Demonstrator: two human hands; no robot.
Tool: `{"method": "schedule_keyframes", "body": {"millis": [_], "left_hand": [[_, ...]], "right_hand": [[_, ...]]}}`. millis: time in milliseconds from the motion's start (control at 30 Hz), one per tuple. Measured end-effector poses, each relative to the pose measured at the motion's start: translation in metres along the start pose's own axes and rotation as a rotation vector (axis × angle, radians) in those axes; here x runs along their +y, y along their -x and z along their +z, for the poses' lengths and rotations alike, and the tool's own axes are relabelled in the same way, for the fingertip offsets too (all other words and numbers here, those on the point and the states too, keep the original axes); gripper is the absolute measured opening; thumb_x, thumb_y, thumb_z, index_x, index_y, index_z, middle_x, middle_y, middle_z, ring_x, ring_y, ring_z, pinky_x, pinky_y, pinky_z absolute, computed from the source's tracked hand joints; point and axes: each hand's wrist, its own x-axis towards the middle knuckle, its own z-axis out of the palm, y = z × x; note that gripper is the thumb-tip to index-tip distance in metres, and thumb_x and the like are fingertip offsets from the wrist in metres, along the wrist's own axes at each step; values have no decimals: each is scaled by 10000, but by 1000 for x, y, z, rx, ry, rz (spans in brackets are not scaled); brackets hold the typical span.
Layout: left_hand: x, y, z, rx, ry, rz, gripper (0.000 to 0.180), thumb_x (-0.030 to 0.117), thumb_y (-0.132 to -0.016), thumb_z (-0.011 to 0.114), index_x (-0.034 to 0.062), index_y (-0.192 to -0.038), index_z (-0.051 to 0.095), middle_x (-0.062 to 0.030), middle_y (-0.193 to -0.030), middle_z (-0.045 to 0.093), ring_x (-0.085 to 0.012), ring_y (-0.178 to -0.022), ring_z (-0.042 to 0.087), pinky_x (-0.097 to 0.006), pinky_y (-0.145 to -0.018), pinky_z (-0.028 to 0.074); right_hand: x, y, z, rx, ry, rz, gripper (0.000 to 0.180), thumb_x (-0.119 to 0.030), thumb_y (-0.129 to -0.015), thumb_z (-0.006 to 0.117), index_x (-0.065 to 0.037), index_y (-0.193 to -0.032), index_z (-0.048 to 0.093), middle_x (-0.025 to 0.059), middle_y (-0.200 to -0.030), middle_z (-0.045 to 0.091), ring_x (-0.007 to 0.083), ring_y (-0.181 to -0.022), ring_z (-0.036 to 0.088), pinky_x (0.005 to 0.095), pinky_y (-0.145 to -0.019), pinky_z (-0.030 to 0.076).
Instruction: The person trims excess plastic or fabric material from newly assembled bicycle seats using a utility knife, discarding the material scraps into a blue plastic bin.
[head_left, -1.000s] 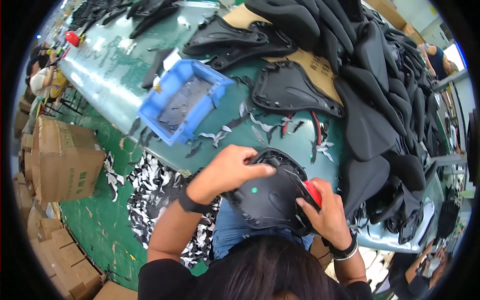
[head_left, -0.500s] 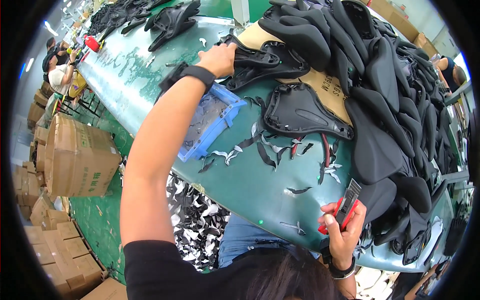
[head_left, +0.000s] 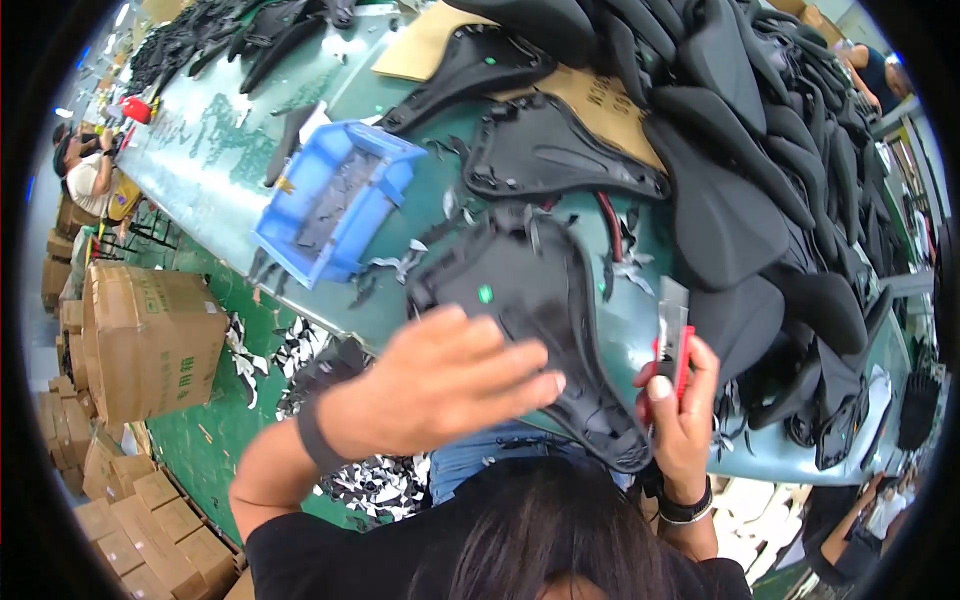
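Note:
Close to me a black bike saddle (head_left: 548, 285) shows its hollow underside, slightly blurred, with a green dot. Its wide end points away and its narrow nose comes down beside my right hand. My left hand (head_left: 440, 385) is over the saddle's near-left side, fingers stretched out and somewhat apart; whether it touches the saddle is unclear. In my right hand (head_left: 684, 415) is a red utility knife (head_left: 672, 335), its wide blade pointing up and away. Beyond lies another upturned saddle (head_left: 555, 150), with a further one (head_left: 470, 70) behind it.
A blue plastic bin (head_left: 335, 205) holding dark scraps stands left of the saddles. Black saddles (head_left: 725, 215) are heaped on the right. A red-handled tool (head_left: 610, 225) and trimmed strips (head_left: 400, 262) lie on the green table. Cardboard boxes (head_left: 155, 340) stand on the floor at left.
My left hand has come back from the far saddles toward me, and a saddle now lies under it. My right hand with the knife has shifted slightly away from me. My view has moved too.

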Motion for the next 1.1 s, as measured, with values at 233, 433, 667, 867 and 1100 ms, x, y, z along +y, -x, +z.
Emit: {"method": "schedule_keyframes", "body": {"millis": [233,433,667,867,1100], "left_hand": [[17,28,68,28,-8,-310,548,382,-630,806,225,-1135,662,-39,-1302,542,-257,-1134,494,-483,-946,316],[14,36,82,79,185,-491,548,437,-574,837,196,-1049,708,-55,-1293,555,-296,-1251,460,-526,-1053,273],[17,34,83,161,226,-521,496,391,-603,827,174,-1028,691,-28,-1244,561,-257,-1200,478,-518,-1037,272],[16,32,81,151,261,-549,476,375,-601,828,157,-1001,688,-18,-1239,565,-251,-1188,470,-506,-1025,273],[1,35,86,105,379,-490,713,372,-610,832,115,-1223,574,-21,-1266,562,-252,-1251,438,-494,-1071,239]], "right_hand": [[14,24,-10,-32,801,-469,552,-43,-857,644,-41,-1366,430,201,-1081,629,383,-878,654,405,-756,530],[-15,12,20,-197,1018,-369,553,-102,-851,650,-118,-1372,465,114,-797,557,303,-633,603,406,-547,475],[-8,16,21,-341,1279,-248,519,-117,-901,587,-86,-1390,416,146,-786,515,328,-592,579,425,-507,450],[-15,64,0,-414,1314,-53,529,-132,-897,601,-87,-1391,418,161,-779,521,353,-580,565,450,-526,449],[-20,39,-22,-272,897,-323,568,-76,-793,694,-142,-1334,535,95,-706,540,289,-567,572,377,-499,466]]}}
